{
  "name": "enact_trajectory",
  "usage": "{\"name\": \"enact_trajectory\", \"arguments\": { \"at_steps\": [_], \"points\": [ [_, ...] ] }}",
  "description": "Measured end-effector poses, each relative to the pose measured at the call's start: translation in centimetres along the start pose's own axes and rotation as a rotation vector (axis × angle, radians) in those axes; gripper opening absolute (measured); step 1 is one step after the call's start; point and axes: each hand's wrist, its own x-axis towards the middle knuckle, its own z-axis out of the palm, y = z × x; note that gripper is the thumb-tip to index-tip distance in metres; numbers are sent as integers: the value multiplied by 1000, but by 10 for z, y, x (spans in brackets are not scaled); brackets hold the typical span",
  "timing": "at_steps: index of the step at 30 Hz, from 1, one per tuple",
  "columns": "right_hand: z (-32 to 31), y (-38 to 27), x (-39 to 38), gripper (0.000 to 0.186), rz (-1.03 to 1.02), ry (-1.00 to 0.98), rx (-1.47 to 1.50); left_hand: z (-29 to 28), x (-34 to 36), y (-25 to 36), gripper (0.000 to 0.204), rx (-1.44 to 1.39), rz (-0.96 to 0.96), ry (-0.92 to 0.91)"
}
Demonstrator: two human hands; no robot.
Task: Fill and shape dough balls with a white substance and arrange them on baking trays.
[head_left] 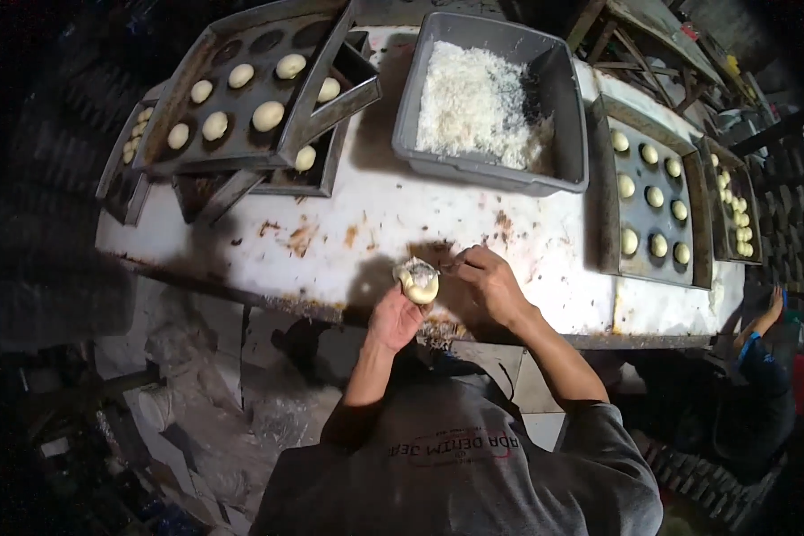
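Observation:
My left hand (pixel 397 320) holds up a pale yellow dough ball (pixel 422 289) at the table's front edge, fingers curled beneath it. The dough's top is open, and white shredded filling (pixel 414 270) shows inside. Just to its right is my right hand (pixel 491 281), its fingers pinched together. Something thin and dark seems to stick out from those fingers toward the dough, too small to name. Beyond both hands stands a grey plastic bin (pixel 482 175) with a heap of white shreds (pixel 473 103) in it.
Stacked metal trays (pixel 214 164) with dough balls stand at the left, the top one tilted. Two more trays of dough balls, a nearer tray (pixel 609 214) and a farther tray (pixel 750 255), lie at the right. Brown scraps dot the white tabletop (pixel 402 210). Another person's arm (pixel 764 317) shows at far right.

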Motion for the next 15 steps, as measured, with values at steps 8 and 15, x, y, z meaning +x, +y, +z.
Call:
{"name": "enact_trajectory", "arguments": {
  "at_steps": [8,15],
  "points": [
    [28,15,-24,26,271,96,-68,-10,-68,-5,42,49,112,-41],
    [93,-117,-25,19,305,-7,562,-43,-151,3,48,78,393,-3]
  ]
}}
